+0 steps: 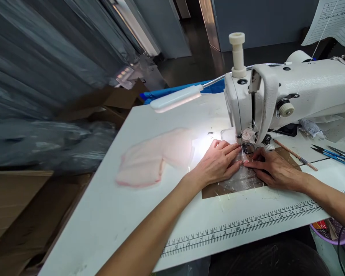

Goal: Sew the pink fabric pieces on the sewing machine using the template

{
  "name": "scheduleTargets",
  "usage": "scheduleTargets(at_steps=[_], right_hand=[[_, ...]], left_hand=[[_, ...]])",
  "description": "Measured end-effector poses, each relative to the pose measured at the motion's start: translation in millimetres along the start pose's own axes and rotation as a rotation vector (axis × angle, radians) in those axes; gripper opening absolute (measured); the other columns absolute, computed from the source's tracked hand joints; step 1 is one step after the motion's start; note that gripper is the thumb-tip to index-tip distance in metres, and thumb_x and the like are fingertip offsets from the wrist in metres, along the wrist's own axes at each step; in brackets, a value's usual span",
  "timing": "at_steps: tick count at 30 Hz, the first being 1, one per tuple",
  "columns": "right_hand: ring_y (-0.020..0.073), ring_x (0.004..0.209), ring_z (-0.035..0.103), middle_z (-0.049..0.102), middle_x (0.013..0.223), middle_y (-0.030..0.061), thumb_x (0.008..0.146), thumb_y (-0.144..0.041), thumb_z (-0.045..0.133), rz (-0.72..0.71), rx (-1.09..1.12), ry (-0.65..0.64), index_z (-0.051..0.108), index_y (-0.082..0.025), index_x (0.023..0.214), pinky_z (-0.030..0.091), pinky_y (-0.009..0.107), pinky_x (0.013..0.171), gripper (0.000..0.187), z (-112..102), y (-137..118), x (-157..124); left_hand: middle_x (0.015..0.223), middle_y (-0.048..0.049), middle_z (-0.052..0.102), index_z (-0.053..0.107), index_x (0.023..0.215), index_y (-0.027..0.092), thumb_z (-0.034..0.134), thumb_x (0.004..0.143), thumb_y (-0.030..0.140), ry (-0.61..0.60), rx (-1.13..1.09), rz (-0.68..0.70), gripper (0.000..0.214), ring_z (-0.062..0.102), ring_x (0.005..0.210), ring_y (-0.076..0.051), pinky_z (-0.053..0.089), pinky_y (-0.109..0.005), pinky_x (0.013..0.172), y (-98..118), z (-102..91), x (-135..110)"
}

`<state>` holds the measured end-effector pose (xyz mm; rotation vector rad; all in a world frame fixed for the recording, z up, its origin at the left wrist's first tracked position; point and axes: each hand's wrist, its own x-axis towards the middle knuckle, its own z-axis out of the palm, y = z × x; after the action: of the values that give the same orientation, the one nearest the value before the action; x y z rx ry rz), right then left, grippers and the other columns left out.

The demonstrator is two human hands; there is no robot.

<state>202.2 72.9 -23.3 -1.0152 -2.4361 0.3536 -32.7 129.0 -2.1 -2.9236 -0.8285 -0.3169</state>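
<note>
Beside the needle of a white sewing machine (304, 92), my left hand (218, 161) lies flat with its fingers stretched out on a small piece of sheer fabric (241, 178). My right hand (276, 168) is on the other side of the presser foot (247, 147), thumb and index finger pinching the edge of the fabric. Exactly what lies under the fingertips is partly hidden. A pale pink rosette (247, 135) is at the needle bar. Left of my hands, a sheer whitish piece with pink edges (149, 157) is spread on the table, looking blurred.
A lit lamp (176, 98) hangs over the white table (103, 226). A pencil (296, 155), blue-handled snips (332, 154) and a printed ruler (238, 229) lie to the right and front. Cardboard boxes (17, 207) stand at left; a purple-rimmed bin (330, 240) is below.
</note>
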Motion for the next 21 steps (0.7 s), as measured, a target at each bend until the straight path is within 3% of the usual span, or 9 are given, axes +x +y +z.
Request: scheduleTargets(at_steps=[6, 17, 21], right_hand=[[0.0228, 0.096, 0.054, 0.056, 0.108, 0.0126, 0.099, -0.023, 0.044, -0.008, 0.0, 0.004, 0.068, -0.023, 0.122, 0.053, 0.042, 0.087, 0.033, -1.5, -0.1, -0.6], [0.0228, 0.098, 0.057, 0.058, 0.108, 0.0125, 0.098, -0.021, 0.045, -0.017, -0.029, 0.019, 0.069, -0.023, 0.122, 0.055, 0.041, 0.085, 0.034, -2.1, -1.9, 0.0], [0.023, 0.1, 0.058, 0.058, 0.108, 0.0126, 0.097, -0.02, 0.045, -0.011, -0.008, 0.022, 0.07, -0.022, 0.119, 0.056, 0.042, 0.086, 0.033, -2.8, -0.7, -0.9]], left_hand=[[0.12, -0.0116, 0.069, 0.061, 0.125, 0.015, 0.037, 0.1, 0.04, 0.011, -0.1, -0.064, 0.043, 0.057, 0.096, -0.027, 0.041, -0.045, 0.082, 3.9, 1.7, -3.8], [0.124, -0.014, 0.068, 0.064, 0.123, 0.011, 0.034, 0.101, 0.038, 0.036, 0.056, -0.01, 0.045, 0.057, 0.092, -0.029, 0.042, -0.047, 0.079, 8.5, 5.0, -1.6], [0.121, -0.0162, 0.067, 0.066, 0.115, 0.011, 0.039, 0.1, 0.035, 0.122, 0.088, -0.004, 0.04, 0.057, 0.091, -0.028, 0.044, -0.046, 0.077, 11.4, 6.5, -1.8]])
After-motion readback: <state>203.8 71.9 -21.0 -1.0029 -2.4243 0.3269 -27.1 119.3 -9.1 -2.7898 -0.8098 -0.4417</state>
